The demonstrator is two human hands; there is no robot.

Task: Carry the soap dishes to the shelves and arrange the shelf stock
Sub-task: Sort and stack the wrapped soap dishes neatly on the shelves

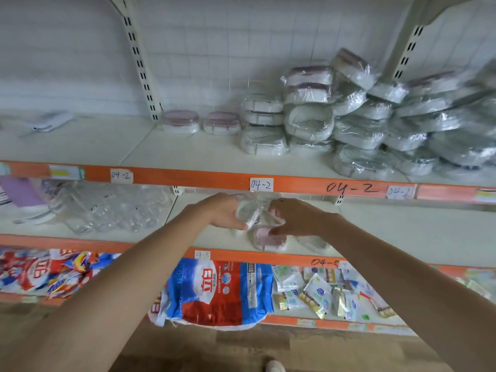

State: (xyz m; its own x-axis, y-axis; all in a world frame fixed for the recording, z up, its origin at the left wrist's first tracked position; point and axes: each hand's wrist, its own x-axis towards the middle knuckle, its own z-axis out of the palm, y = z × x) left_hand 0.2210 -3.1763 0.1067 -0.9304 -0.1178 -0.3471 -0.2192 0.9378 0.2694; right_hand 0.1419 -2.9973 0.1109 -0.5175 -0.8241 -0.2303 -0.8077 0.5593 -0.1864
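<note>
Seen from the head camera, a person reached both bare arms into the middle shelf [402, 232] of a store rack edged with orange price rails. The left hand [224, 212] gripped a clear wrapped soap dish [247, 212], tilted on edge above the shelf. The right hand [291, 220] curled its fingers [273, 210] over wrapped dishes just beside it, though whether it truly clasped one could not be told. A pink soap dish [264, 237] lay on the shelf under that hand, near the front edge. On the upper shelf [188, 154], a heap of wrapped soap dishes [375, 124] was piled at the right, with two pink-lidded ones [200, 122] standing side by side further left. Detergent bags [214, 294] filled the lowest shelf.
</note>
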